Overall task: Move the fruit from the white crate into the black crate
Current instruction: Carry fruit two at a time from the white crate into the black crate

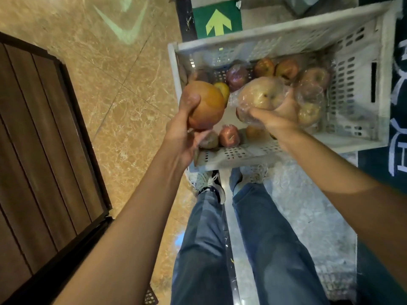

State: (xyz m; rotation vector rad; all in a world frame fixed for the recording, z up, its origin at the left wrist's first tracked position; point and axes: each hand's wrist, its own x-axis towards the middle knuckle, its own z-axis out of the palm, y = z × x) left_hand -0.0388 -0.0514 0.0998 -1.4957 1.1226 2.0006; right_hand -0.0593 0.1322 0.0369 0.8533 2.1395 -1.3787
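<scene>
A white crate (356, 69) stands on the floor ahead of my feet, with several apples (286, 68) in it, some wrapped in clear plastic. My left hand (187, 128) grips a large orange-red apple (207, 104) above the crate's left edge. My right hand (277, 115) holds a pale apple in a clear plastic wrap (262, 95) above the middle of the crate. Only a small black lattice corner (150, 297) shows at the bottom edge; I cannot tell whether it is the black crate.
A dark wooden panel (44, 139) lies along the left on the marble floor (110, 84). A green sign with a yellow arrow (217, 20) sits behind the white crate. My legs and shoes (211, 188) stand just before it.
</scene>
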